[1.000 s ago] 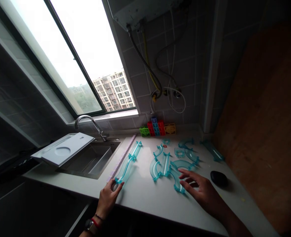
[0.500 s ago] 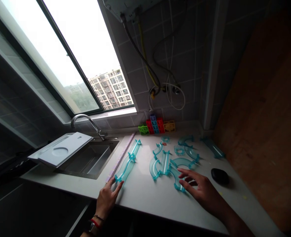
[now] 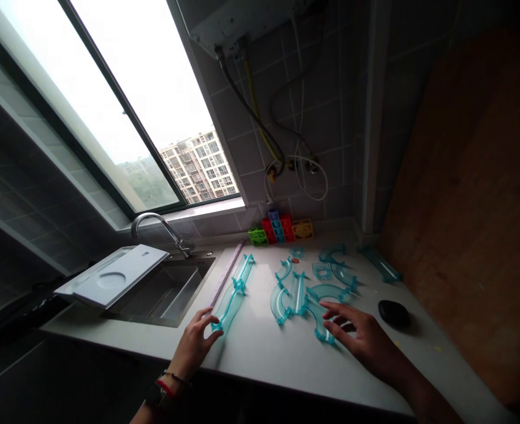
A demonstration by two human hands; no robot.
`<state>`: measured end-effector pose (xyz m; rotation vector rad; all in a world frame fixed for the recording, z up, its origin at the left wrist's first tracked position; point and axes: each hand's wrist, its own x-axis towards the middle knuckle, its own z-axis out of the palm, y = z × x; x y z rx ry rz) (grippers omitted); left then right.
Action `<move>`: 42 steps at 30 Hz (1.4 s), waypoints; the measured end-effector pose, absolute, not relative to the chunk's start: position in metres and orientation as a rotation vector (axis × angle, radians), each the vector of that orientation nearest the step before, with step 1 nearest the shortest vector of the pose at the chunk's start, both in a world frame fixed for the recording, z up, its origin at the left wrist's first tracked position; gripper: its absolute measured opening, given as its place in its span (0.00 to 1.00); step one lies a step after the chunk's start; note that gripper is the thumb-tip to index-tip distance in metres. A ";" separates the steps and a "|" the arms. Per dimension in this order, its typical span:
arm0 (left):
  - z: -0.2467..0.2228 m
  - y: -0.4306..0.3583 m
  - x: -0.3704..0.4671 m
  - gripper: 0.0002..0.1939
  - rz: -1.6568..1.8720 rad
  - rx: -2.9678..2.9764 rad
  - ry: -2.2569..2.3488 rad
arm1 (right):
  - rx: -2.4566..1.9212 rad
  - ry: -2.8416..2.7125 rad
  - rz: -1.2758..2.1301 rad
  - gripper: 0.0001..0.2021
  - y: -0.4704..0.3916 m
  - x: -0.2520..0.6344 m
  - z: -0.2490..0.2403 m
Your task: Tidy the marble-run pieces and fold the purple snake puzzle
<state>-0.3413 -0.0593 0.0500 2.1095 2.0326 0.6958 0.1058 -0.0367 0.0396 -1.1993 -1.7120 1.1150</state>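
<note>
Two translucent teal track pieces lie end to end on the left of the counter, a near one (image 3: 230,309) and a far one (image 3: 244,270). My left hand (image 3: 198,337) has its fingers and thumb around the near end of the near piece. My right hand (image 3: 352,330), fingers apart and holding nothing, hovers at a curved teal piece (image 3: 323,331) and partly covers it. Several more teal pieces lie around there, among them a straight one (image 3: 298,292), a curved one (image 3: 280,303) and a wide arc (image 3: 329,291).
A lilac strip (image 3: 227,274) runs beside the joined pieces. Colourful blocks (image 3: 278,228) stand against the back wall. A white board (image 3: 113,275) lies partly over the sink (image 3: 165,294) at left. A black rounded object (image 3: 394,315) sits at right, near a wooden panel (image 3: 463,235).
The view has shifted slightly, so the scene sits a little lower. My left hand has closed more around the near end of the teal piece. My right hand is almost unchanged.
</note>
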 end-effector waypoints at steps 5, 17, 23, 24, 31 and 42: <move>0.050 -0.062 -0.336 0.17 0.683 2.101 1.991 | -1.177 -1.695 1.085 0.24 -0.035 0.105 0.038; 0.038 -0.054 -0.333 0.16 0.755 2.108 2.033 | -1.196 -1.716 1.052 0.23 -0.034 0.105 0.033; 0.036 -0.051 -0.332 0.17 0.785 2.074 2.066 | -1.212 -1.745 1.053 0.23 -0.033 0.104 0.034; 0.036 -0.053 -0.330 0.19 0.812 2.071 2.087 | -1.214 -1.743 1.053 0.23 -0.033 0.104 0.035; 0.046 -0.088 -0.284 0.15 1.124 2.378 1.881 | -1.172 -1.703 1.019 0.20 -0.032 0.102 0.033; 0.046 0.004 -0.142 0.09 1.054 2.648 0.937 | -1.172 -1.663 0.410 0.10 -0.027 0.074 -0.001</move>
